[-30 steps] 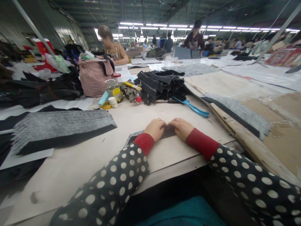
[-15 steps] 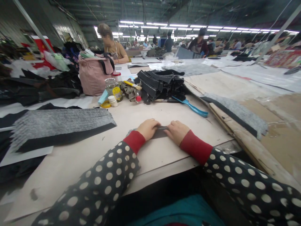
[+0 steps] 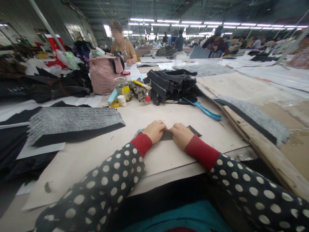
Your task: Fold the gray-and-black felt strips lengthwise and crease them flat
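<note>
A dark fabric strip (image 3: 166, 135) lies across the board (image 3: 116, 164) in front of me, its right end (image 3: 194, 130) showing past my wrist and a bit of grey material peeking out at the left. My left hand (image 3: 155, 130) is closed with its fingertips pinching the strip's far edge. Close beside it, my right hand (image 3: 180, 133) pinches the same edge, fingers curled. The two sets of fingertips almost meet. My hands cover much of the strip.
Grey-and-black fabric pieces (image 3: 77, 124) are fanned at left. Beyond my hands sit a glass jar (image 3: 125, 91), a yellow brush (image 3: 142, 84), stacked black pieces (image 3: 169, 85) and a blue-handled tool (image 3: 205, 111). A wooden plank (image 3: 260, 145) runs along the right. A co-worker (image 3: 123, 46) stands opposite.
My view has turned slightly left. The right hand has moved in toward the left along the strip's edge, and the strip's right end now shows beyond it.
</note>
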Demonstrator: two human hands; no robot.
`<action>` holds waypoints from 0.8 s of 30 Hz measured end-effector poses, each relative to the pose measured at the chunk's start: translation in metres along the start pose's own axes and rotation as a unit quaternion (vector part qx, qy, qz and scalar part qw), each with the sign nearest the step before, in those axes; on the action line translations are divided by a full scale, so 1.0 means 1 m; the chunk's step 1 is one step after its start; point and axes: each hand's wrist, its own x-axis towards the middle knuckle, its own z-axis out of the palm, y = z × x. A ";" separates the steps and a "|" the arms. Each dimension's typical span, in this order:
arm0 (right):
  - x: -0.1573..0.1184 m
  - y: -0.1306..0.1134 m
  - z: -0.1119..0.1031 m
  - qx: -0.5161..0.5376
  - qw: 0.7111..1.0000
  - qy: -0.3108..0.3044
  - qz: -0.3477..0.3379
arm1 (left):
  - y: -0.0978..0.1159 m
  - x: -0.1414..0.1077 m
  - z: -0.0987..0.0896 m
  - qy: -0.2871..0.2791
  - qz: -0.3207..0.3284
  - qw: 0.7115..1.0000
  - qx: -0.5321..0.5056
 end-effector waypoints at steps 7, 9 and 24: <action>0.000 -0.007 -0.001 -0.026 0.999 0.019 0.025 | -0.022 -0.014 -0.015 -0.031 -0.009 0.996 -0.081; 0.002 -0.006 0.000 -0.007 0.999 0.026 0.035 | -0.027 -0.022 -0.019 -0.013 -0.051 0.994 -0.099; 0.019 -0.029 -0.005 -0.032 0.998 -0.015 -0.048 | -0.029 -0.027 -0.023 -0.027 -0.006 0.997 -0.067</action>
